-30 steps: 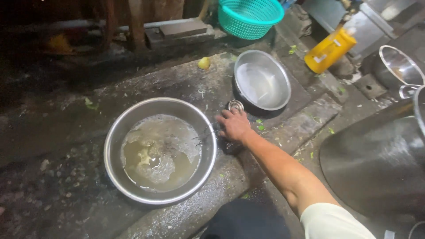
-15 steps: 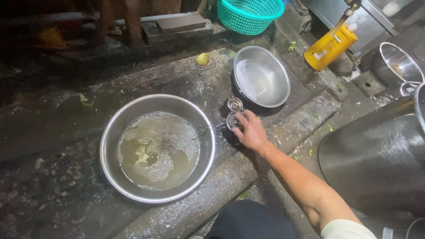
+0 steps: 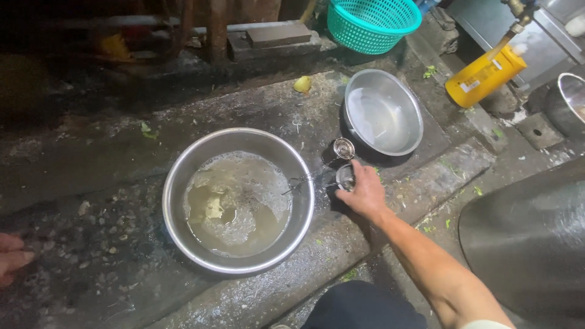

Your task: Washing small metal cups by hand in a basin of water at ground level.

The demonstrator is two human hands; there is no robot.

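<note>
The small metal cup (image 3: 345, 177) sits upright under the right hand (image 3: 365, 194), whose fingers close on its rim; the left hand (image 3: 12, 259) rests far off, loosely curled, empty.

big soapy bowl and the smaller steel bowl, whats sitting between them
Head view: two small metal cups sit between the big bowl and smaller bowl; the right hand grips the nearer one.

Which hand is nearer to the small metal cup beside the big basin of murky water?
The right hand: its fingers touch the small metal cup. The left hand is far off at the frame's left edge, beyond the big basin.
</note>
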